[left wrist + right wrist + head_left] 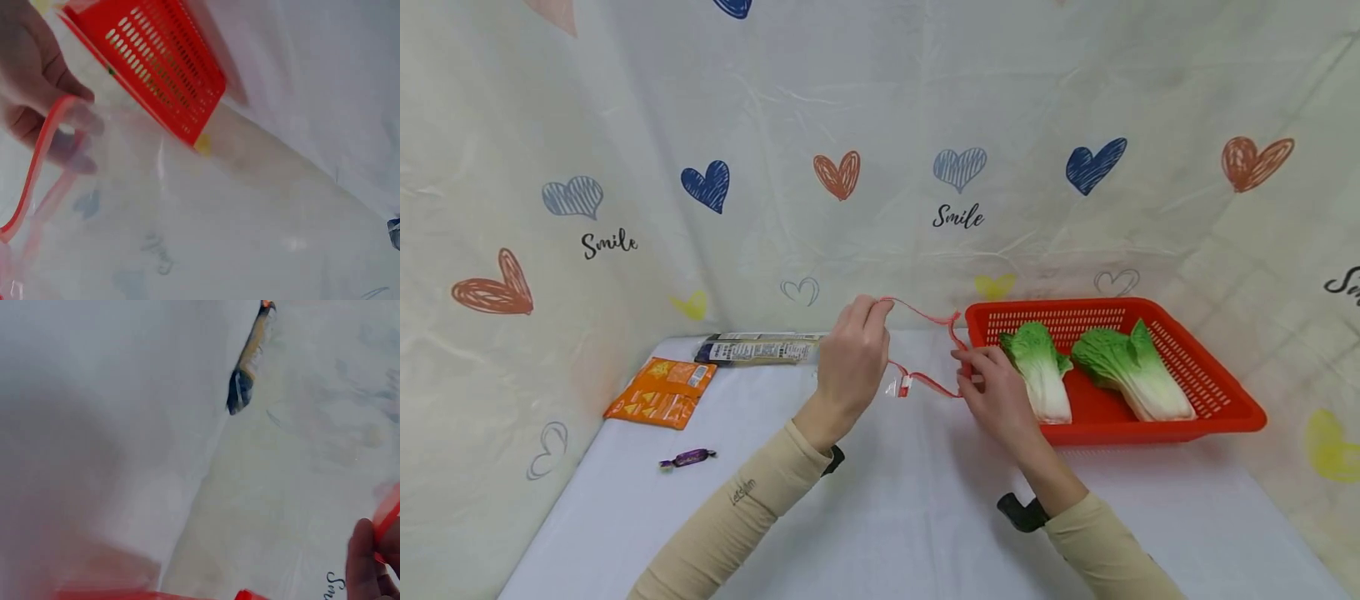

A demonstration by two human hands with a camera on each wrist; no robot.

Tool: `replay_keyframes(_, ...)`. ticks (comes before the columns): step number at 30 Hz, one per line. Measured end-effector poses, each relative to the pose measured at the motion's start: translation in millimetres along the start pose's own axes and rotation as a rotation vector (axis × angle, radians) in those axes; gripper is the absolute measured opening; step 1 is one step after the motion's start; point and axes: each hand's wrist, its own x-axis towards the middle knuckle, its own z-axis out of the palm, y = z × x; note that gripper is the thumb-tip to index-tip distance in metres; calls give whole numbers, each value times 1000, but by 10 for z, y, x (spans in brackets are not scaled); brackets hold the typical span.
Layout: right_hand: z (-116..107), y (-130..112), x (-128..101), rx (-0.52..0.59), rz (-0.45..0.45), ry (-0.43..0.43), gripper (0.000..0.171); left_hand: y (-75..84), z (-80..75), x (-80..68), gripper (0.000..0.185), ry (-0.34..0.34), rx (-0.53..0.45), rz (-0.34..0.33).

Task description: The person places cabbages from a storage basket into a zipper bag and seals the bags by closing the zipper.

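A clear zip bag with a red seal strip (925, 317) hangs open between both hands above the table. My left hand (857, 350) pinches the strip's upper left part. My right hand (992, 387) pinches its right side, close to the red basket (1217, 392). In the left wrist view the red strip (37, 156) runs past my fingers (37, 81) with the basket (162, 56) behind the clear film. The right wrist view shows my fingertips (365, 562) on the strip (387, 515). Two cabbages (1045, 367) (1131, 367) lie in the basket.
An orange snack packet (662, 392), a long dark packet (760, 348) and a purple wrapped candy (688, 457) lie on the white table (895, 517) at the left. A heart-print cloth (880, 167) walls the table on three sides.
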Motion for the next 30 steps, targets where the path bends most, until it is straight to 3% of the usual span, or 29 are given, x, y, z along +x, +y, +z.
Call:
replay_keyframes(2,14,-16,13,-1,10,-2,28,79,-44,14,17,88,46,113)
replay_keyframes(4,28,-24,29,-16,33,-29,27,137,-51,-4,12,80,96,161)
replay_keyframes(6,36,-23,45,-42,61,-70,27,162,-32,-51,8,-21,173,140)
replay_keyframes(8,45,-9,57,-66,89,-123,30,151,-2,-111,8,-170,249,75)
replay_keyframes(11,59,25,66,-86,110,-169,34,93,30,-183,13,-338,258,-24)
replay_keyframes(15,82,65,98,-114,96,-188,36,-3,37,-189,25,-472,105,-125)
replay_keyframes(21,85,100,225,-105,127,-233,39,-175,66,-123,28,-646,-326,-354)
replay_keyframes(25,49,139,313,-50,177,-274,40,-293,110,-116,32,-723,-591,-494)
replay_keyframes(30,-1,195,357,31,262,-336,43,-362,135,-142,33,-743,-695,-581)
